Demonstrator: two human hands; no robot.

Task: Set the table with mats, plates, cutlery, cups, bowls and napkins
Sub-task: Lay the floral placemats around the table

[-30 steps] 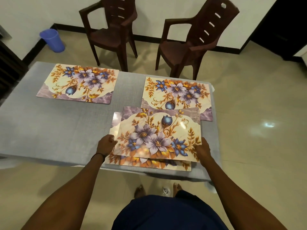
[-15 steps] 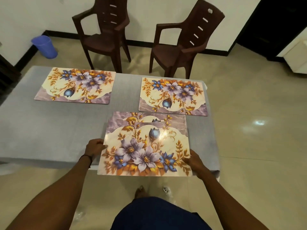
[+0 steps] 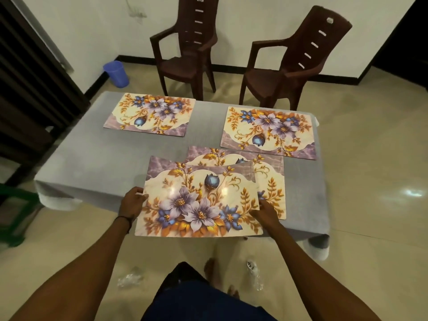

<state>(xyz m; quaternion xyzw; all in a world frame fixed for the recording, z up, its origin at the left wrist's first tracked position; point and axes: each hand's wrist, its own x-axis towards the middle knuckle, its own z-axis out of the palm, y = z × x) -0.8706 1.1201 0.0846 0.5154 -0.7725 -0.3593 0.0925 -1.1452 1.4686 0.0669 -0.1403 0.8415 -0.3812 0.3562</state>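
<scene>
Head view: both arms are stretched forward over the near edge of the table (image 3: 92,163); the left hand (image 3: 133,201) is curled round the left edge of the top mat (image 3: 199,200), thumb on the printed face; the right hand (image 3: 266,213) is set at the mat's right edge and appears to pinch it, though its fingers are partly hidden beneath; a dark band (image 3: 122,219) is worn on the left wrist. The top mat is held with its near edge past the table's near edge, overlapping a second mat (image 3: 271,181) that lies flat on the cloth, offset to the right and further in; two more floral mats are laid at the far side, one far left (image 3: 150,114) and one far right (image 3: 269,133), well apart. The table is covered by a grey cloth; two brown plastic chairs (image 3: 187,54) (image 3: 294,63) are stood beyond it by a white wall; a blue bucket (image 3: 116,73) is set on the glossy beige floor near the corner; clear plastic scraps (image 3: 129,279) lie by the bare feet. A small sticker (image 3: 328,19) is seen on the right chair's back, too small to be read.
</scene>
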